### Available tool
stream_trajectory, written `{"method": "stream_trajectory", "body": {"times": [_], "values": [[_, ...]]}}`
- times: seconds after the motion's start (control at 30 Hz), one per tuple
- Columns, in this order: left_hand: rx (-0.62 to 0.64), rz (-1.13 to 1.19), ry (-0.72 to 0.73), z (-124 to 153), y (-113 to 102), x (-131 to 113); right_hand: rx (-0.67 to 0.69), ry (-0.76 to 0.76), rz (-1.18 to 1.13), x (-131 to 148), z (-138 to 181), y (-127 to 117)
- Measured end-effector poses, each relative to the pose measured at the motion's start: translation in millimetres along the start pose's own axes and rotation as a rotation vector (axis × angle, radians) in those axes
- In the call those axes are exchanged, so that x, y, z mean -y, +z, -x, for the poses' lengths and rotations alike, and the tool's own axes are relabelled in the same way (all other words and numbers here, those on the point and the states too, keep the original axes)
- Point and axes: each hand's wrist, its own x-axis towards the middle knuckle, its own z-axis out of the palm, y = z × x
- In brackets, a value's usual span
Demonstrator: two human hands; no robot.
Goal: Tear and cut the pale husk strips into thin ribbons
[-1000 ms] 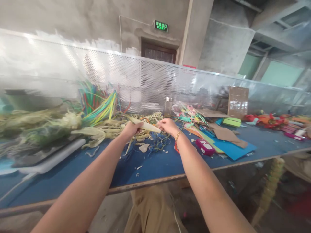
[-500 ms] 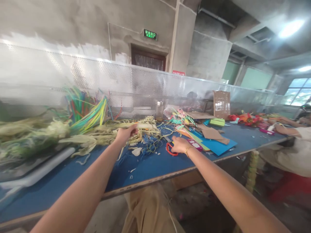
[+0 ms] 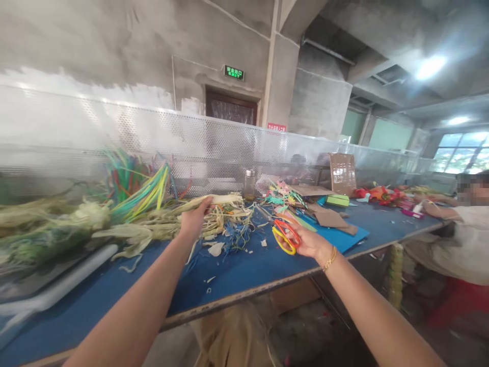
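Note:
My left hand [image 3: 194, 219] is closed on a pale dried corn husk [image 3: 225, 199], whose free end reaches to the right over the heap. My right hand [image 3: 308, 240] grips scissors [image 3: 286, 237] by their red and yellow handles, just above the blue tabletop. Their blades point away and to the left, towards the husk heap. Below and around my left hand lies a tangle of husk strips [image 3: 164, 220]. Blue thread [image 3: 237, 237] and white scraps lie between my two hands.
Colourful strips [image 3: 141, 181] stand in a bundle at the back left. A capped bottle [image 3: 249, 184] is by the perforated screen [image 3: 229, 142]. Brown cardboard [image 3: 331, 216] and blue sheets [image 3: 353, 235] lie to the right. Further right sits another person [image 3: 473, 224].
My right hand has lifted the scissors off the table and turned them so both handles show. My left hand stays on the husk. The view has tilted up slightly and shifted right.

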Motion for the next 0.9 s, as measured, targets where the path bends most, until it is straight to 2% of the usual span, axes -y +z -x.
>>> {"method": "stream_trajectory", "body": {"times": [0.17, 0.33, 0.4, 0.53, 0.6, 0.73, 0.9], "values": [[-0.024, -0.005, 0.056, 3, 0, -12, 0.104, -0.111, -0.341, -25, 9, 44], [-0.065, 0.038, 0.049, 7, 2, -16, 0.195, -0.133, -0.359, -30, 11, 89], [-0.073, 0.082, 0.031, 9, 4, -16, 0.156, -0.177, -0.273, -29, 6, 102], [-0.085, 0.151, 0.008, 12, 8, -16, -0.063, -0.189, -0.003, -29, -10, 121], [-0.098, 0.185, -0.011, 12, 9, -17, -0.13, -0.206, 0.08, -31, -20, 130], [-0.085, 0.242, -0.079, 15, 11, -20, -0.196, -0.343, 0.133, -31, -35, 146], [-0.038, 0.317, -0.158, 23, 16, -23, -0.233, -0.507, 0.084, -27, -54, 157]]}}
